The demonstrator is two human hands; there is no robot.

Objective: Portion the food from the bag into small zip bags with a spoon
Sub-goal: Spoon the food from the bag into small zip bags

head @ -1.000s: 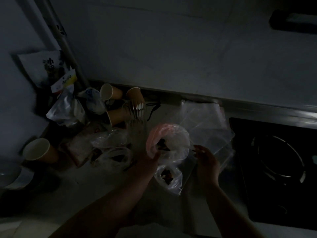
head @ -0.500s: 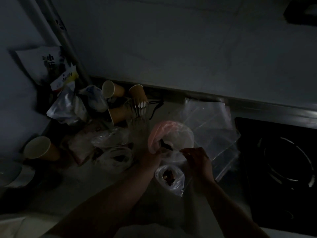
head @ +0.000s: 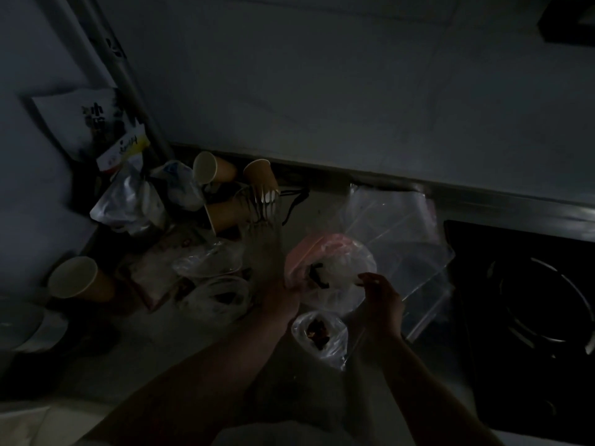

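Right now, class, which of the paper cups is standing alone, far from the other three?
The paper cup at far left, near the counter's left edge, stands alone. The other three cups cluster together at the back by the wall.

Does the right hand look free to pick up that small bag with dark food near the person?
Probably yes. The right hand hovers just above the small bag and nothing lies between them. But its fingers seem to pinch the pink-rimmed bag, so it would likely let go first.
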